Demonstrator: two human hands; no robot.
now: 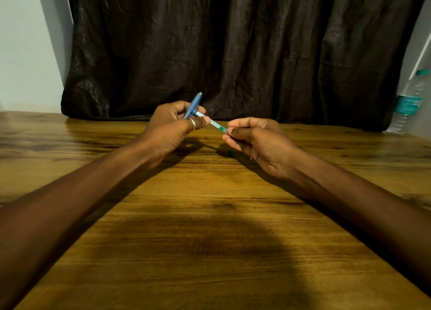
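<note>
A dark, creased curtain (233, 48) hangs behind a wooden counter (210, 216), all of it in low, warm light. Over the far half of the counter, the right hand (256, 142) has its grip pinched on the lower end of a green pen (215, 124). Thumb and forefinger press on the tip and the other fingers are curled under. The green pen is a thin clear tube with green print. It slants up and to the left from there, held clear of the wood.

Its upper end sits in the left hand (168, 128), whose grip is closed as well. The thumb and fingers curl round the green pen and, with it, a blue pen (194, 101) that sticks up out of the top of the fist. A silver ring (192, 124) shows on the left thumb. The two hands are near each other but apart, joined only by the green pen.

Just under the right hand a small green bit (230, 153) lies on the counter in shadow, too blurred to make out. At the far right a clear bottle (408, 104) with a teal label and cap stands beside the curtain's edge, with a pale wall (23, 53) showing at the left.
</note>
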